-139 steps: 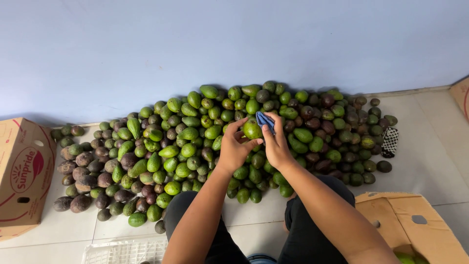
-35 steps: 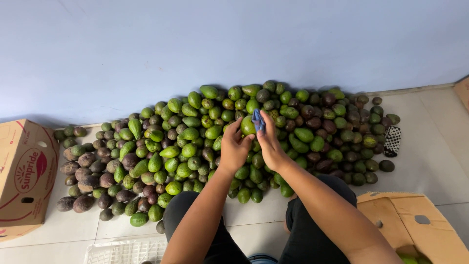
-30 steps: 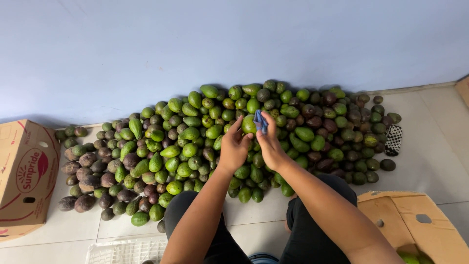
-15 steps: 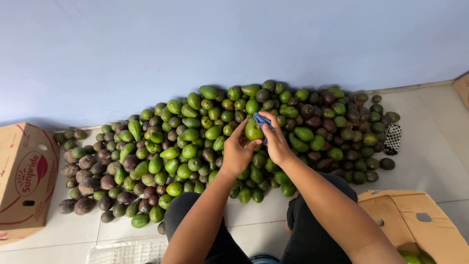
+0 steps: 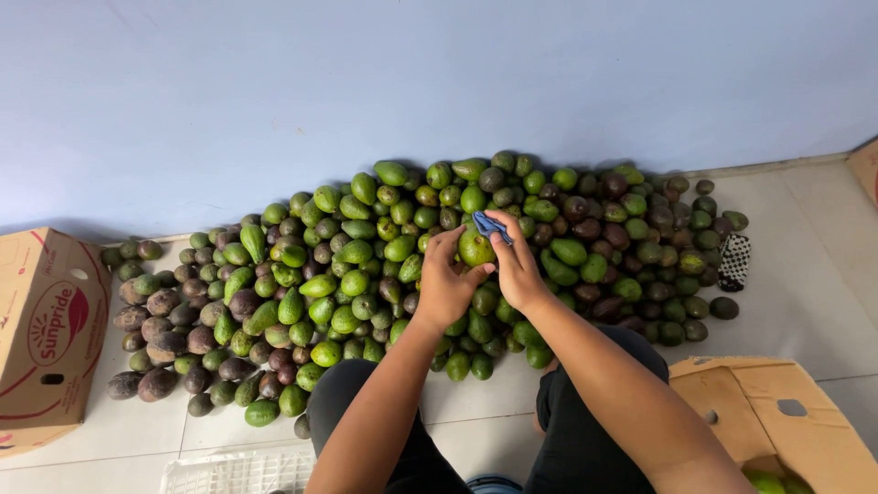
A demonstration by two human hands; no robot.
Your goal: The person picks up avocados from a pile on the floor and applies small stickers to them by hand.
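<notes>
My left hand holds a green avocado above a big pile of avocados on the floor. My right hand pinches a small blue cloth against the top of that avocado. Both hands are close together over the middle of the pile. The pile is mostly green, with dark purple fruit at its left and right ends.
A cardboard box lies on its side at the left. Another open cardboard box with green fruit inside sits at the lower right. A white crate edge shows at the bottom. A black-and-white mesh item lies at the pile's right. A blue wall stands behind.
The avocado has turned a little in my left hand and the blue cloth has shifted over its top. My arms stay in nearly the same place.
</notes>
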